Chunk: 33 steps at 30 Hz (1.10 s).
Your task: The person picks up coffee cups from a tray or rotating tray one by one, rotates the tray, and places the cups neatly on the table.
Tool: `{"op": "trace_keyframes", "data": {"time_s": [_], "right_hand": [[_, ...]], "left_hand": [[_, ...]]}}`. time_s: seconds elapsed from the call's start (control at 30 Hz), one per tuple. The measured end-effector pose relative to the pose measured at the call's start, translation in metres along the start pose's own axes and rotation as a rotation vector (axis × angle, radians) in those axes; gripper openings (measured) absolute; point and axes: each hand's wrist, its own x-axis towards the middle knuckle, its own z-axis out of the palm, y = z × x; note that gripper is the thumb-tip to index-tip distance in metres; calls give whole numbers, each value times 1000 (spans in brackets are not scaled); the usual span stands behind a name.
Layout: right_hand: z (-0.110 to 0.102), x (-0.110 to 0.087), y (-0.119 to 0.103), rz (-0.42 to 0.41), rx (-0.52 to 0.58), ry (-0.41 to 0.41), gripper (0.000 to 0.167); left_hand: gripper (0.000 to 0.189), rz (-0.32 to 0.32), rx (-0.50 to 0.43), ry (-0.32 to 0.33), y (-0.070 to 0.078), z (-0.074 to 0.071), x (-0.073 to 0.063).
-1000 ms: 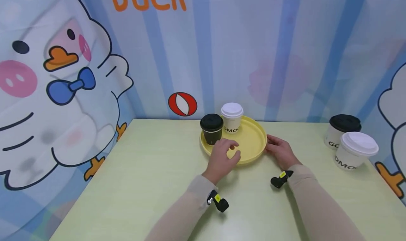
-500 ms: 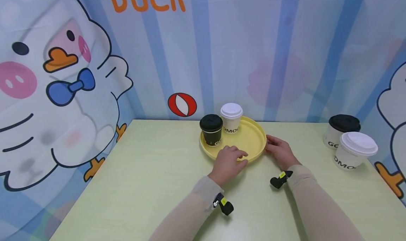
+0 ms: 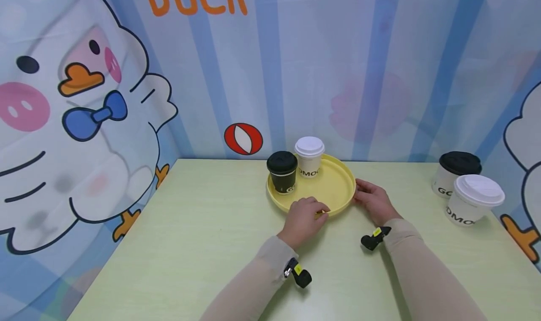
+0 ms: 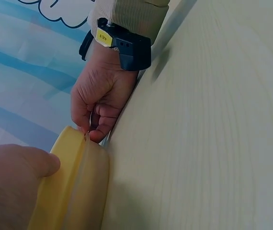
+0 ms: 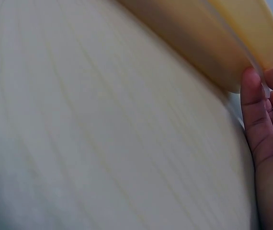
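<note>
A round yellow plate (image 3: 325, 194) with a raised rim lies at the back of the table. On its left part stands a black paper coffee cup (image 3: 282, 173) with a black lid; behind that is a white one (image 3: 309, 159) with a white lid. My left hand (image 3: 302, 221) grips the plate's front rim, its thumb (image 4: 48, 164) against the edge in the left wrist view. At the right side of the rim, my right hand (image 3: 375, 202) pinches the edge between thumb and fingers (image 5: 254, 103). Part of the left fingers is hidden.
Two larger white cups stand at the table's right, one with a black lid (image 3: 459, 163), the other with a white lid (image 3: 479, 189). A printed blue curtain (image 3: 296, 67) rises right behind the table's back edge (image 3: 220, 160).
My left hand has left the black cup, moved right and toward me, and closed on the plate's front rim. The right hand stays at the rim; cups and plate have not visibly moved.
</note>
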Motion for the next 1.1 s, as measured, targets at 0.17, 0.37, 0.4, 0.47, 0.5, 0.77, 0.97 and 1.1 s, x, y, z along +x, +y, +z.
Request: {"op": "trace_keyframes", "data": {"time_s": [0.17, 0.37, 0.4, 0.47, 0.5, 0.77, 0.97, 1.1], "right_hand": [[1, 0, -1, 0, -4, 2, 62], [1, 0, -1, 1, 6, 4, 62], [1, 0, -1, -1, 9, 3, 62], [2, 0, -2, -4, 17, 5, 62], [2, 0, -2, -4, 24, 8, 62], [2, 1, -1, 3, 28, -5, 62], [0, 1, 0, 7, 19, -1, 62], [-1, 0, -1, 11, 14, -6, 63]], "left_hand": [[17, -10, -14, -2, -2, -1, -2], [16, 9, -23, 18, -7, -5, -6], [16, 14, -26, 24, -8, -6, -7], [15, 20, -29, 35, -11, -7, -8], [15, 23, -29, 41, -12, -7, -9], [14, 42, -5, 67, -23, -8, -14], [14, 49, 2, 55, -28, -11, -15], [14, 38, -4, 41, -31, -15, -17]]}}
